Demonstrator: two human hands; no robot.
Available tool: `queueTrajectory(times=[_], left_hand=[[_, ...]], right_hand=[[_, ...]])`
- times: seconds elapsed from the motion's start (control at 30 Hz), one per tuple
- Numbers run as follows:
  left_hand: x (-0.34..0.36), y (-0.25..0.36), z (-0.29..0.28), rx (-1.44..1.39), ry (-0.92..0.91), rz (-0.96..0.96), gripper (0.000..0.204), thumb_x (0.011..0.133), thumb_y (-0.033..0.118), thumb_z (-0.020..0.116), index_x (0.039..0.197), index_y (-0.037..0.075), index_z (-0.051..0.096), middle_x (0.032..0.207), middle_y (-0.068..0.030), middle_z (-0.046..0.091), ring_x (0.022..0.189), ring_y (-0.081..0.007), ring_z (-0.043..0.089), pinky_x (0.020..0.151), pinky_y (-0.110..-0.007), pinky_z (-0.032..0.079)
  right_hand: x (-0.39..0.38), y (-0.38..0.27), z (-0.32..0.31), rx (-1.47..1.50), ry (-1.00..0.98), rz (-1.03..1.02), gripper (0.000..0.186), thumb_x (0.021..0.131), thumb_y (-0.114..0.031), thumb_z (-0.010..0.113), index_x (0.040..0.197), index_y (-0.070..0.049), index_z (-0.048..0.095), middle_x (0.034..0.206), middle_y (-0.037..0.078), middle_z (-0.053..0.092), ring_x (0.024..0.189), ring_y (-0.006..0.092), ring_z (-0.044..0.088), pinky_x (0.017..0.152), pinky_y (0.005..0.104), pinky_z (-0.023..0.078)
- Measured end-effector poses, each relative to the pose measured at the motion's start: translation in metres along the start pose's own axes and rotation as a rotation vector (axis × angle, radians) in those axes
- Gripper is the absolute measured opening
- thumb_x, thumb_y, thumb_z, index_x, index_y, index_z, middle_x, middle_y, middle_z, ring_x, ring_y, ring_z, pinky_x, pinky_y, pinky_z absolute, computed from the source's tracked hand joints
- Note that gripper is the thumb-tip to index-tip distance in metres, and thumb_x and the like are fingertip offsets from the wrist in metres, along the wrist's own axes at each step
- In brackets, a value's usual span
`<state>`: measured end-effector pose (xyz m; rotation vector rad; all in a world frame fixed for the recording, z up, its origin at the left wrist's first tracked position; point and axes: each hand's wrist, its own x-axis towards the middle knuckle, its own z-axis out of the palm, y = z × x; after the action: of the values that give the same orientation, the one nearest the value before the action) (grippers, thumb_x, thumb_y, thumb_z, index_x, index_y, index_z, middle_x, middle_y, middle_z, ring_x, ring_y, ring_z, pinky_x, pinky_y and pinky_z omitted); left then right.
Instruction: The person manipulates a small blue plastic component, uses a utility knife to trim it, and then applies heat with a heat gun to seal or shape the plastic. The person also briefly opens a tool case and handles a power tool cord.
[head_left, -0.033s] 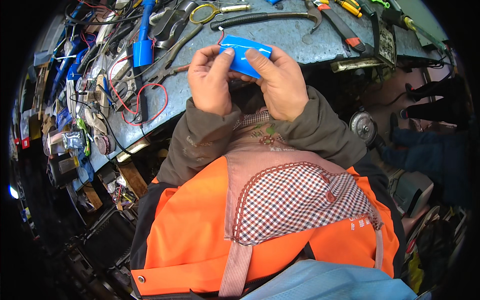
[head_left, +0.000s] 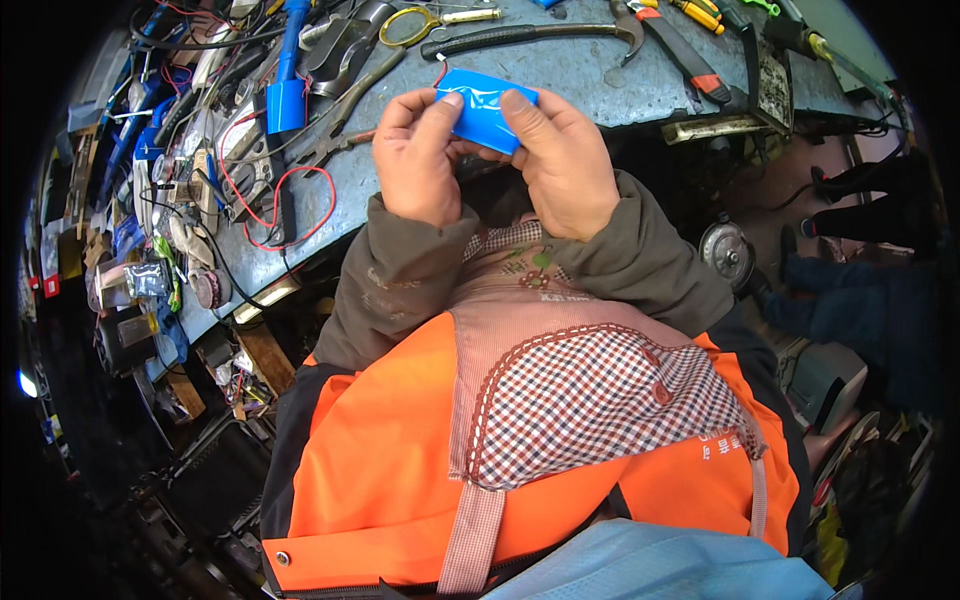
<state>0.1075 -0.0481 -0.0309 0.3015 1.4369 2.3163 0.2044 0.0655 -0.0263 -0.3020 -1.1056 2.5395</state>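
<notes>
Between both hands is a flat blue battery pack [head_left: 485,112] in shiny wrap, held just above the bench's near edge. A short red lead with a white tip sticks up from its far left corner. My left hand [head_left: 418,160] grips the left end, thumb on top and fingers underneath. At the other end my right hand [head_left: 568,165] pinches the pack the same way, its thumb pressed on the upper face. The underside and most fingertips are hidden. Beyond the pack lies a claw hammer [head_left: 530,35] with a black handle.
Tools and wires crowd the left of the blue-grey bench [head_left: 390,95], including a looped red wire [head_left: 330,190] and a blue tool [head_left: 287,105]. Red-and-black handled cutters [head_left: 685,60] lie at the right. Another person's legs [head_left: 850,310] show at far right, near a round metal wheel [head_left: 727,255].
The blue pack has shifted slightly left and its upper face has tilted, with the glare on it changed. Both hands keep their hold.
</notes>
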Motion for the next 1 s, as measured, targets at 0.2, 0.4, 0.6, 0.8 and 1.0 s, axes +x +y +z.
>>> queueTrajectory(times=[0.2,0.4,0.6,0.8,1.0], left_hand=[[0.015,0.014,-0.003,-0.120,0.009,-0.202,0.014,0.098,0.011,0.067,0.107,0.002,0.061,0.094,-0.0079,0.066,0.082,-0.0207,0.071,0.066,-0.038,0.063],[0.020,0.014,-0.005,-0.059,0.008,-0.234,0.013,0.098,0.012,0.068,0.103,0.001,0.062,0.094,-0.0073,0.065,0.082,-0.0204,0.071,0.068,-0.036,0.063],[0.025,0.010,-0.013,-0.056,-0.049,-0.251,0.014,0.098,0.011,0.067,0.104,-0.001,0.063,0.097,-0.0070,0.066,0.085,-0.0199,0.071,0.071,-0.035,0.063],[0.019,0.015,-0.012,-0.063,-0.187,-0.247,0.042,0.094,0.011,0.075,0.126,-0.003,0.052,0.111,-0.0134,0.066,0.096,-0.0221,0.071,0.085,-0.038,0.063],[0.007,0.014,-0.006,0.258,-0.358,-0.047,0.087,0.079,0.006,0.090,0.143,-0.007,0.033,0.128,-0.0208,0.058,0.114,-0.0256,0.066,0.095,-0.041,0.061]], right_hand=[[0.003,-0.011,-0.007,0.012,-0.108,-0.014,0.041,0.105,-0.012,0.056,0.142,0.006,0.054,0.120,0.015,0.069,0.106,0.0215,0.070,0.092,0.0359,0.060],[0.005,-0.010,-0.005,-0.129,-0.063,-0.028,0.042,0.098,0.000,0.056,0.140,0.007,0.055,0.116,0.017,0.071,0.097,0.0202,0.072,0.081,0.0321,0.063],[0.005,-0.012,-0.001,-0.183,-0.044,-0.056,0.040,0.097,0.002,0.056,0.136,0.008,0.057,0.110,0.016,0.074,0.089,0.0202,0.074,0.079,0.0313,0.062],[0.007,-0.010,-0.003,-0.115,0.003,-0.033,0.037,0.097,0.003,0.055,0.134,0.008,0.058,0.108,0.016,0.074,0.087,0.0199,0.074,0.077,0.0303,0.062],[0.008,-0.006,-0.010,-0.137,-0.009,-0.063,0.035,0.100,-0.001,0.061,0.134,0.007,0.058,0.109,0.016,0.073,0.094,0.0203,0.075,0.083,0.0315,0.064]])
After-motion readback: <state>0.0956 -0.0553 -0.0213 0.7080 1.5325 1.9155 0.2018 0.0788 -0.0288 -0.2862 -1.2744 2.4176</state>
